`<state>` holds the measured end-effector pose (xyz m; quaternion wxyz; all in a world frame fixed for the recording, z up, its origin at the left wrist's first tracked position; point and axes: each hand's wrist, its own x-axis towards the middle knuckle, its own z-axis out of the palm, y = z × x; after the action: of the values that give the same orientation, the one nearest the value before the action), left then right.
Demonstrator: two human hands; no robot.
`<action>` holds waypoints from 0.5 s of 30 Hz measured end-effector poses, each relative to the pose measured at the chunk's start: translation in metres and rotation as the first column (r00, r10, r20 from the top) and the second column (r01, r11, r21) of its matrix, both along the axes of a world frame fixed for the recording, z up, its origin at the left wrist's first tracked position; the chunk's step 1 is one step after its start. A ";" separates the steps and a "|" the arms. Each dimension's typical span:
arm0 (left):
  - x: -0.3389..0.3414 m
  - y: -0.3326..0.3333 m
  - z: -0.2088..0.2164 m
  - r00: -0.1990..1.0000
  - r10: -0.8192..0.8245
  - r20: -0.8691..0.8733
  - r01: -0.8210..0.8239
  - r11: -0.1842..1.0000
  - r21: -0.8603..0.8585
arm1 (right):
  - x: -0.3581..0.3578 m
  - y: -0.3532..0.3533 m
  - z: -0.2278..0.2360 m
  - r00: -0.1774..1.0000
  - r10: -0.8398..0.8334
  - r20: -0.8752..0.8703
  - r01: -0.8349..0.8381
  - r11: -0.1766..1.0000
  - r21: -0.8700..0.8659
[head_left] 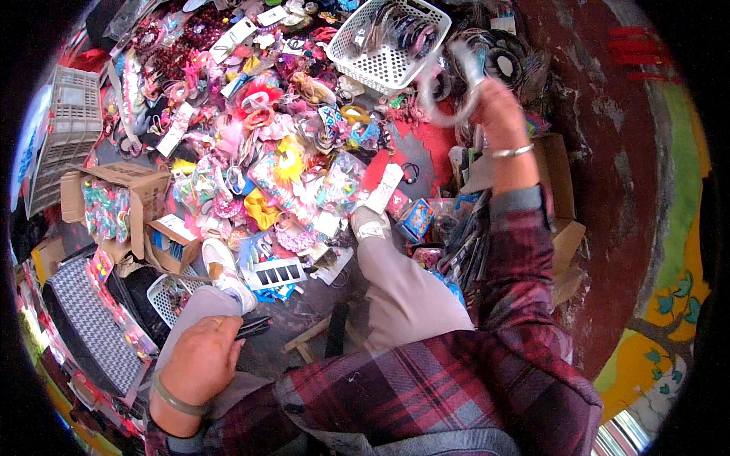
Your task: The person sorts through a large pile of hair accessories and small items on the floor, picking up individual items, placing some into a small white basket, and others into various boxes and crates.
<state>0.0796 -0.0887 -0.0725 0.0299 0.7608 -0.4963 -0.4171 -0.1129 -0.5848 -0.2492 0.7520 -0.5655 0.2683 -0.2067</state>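
Observation:
My right hand is raised at the far right, its fingers closed on a whitish, see-through hoop that looks like a headband, blurred by motion. Just left of it stands a white perforated basket with several dark headbands inside. A heap of black hair accessories lies behind my right hand. Near my left thigh, my left hand is closed around some thin black pieces, whose exact kind I cannot make out.
A large heap of colourful hair accessories covers the floor ahead. Open cardboard boxes stand at left and right. A grey crate leans far left. My shoes touch the heap's near edge.

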 end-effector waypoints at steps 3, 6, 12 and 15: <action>-0.001 0.004 -0.002 1.000 -0.001 0.011 0.001 1.000 -0.011 | 0.012 -0.037 0.030 0.897 -0.385 0.218 0.409 0.909 -0.077; 0.000 0.003 -0.002 1.000 -0.004 0.005 0.004 1.000 0.005 | 0.006 -0.037 0.026 0.848 -0.514 0.131 0.528 0.842 -0.113; 0.001 0.001 -0.004 1.000 -0.015 -0.002 0.015 0.999 0.034 | -0.043 0.063 -0.130 0.757 -0.030 -0.653 -0.330 0.845 -0.421; 0.001 0.004 -0.004 1.000 -0.018 0.013 0.017 0.999 0.028 | -0.059 0.120 -0.159 0.428 0.157 -0.890 -0.767 0.584 -0.266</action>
<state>0.0802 -0.0851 -0.0764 0.0125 0.7594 -0.4973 -0.4193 -0.1718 -0.4650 -0.4085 0.3288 -0.8671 0.2998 0.2239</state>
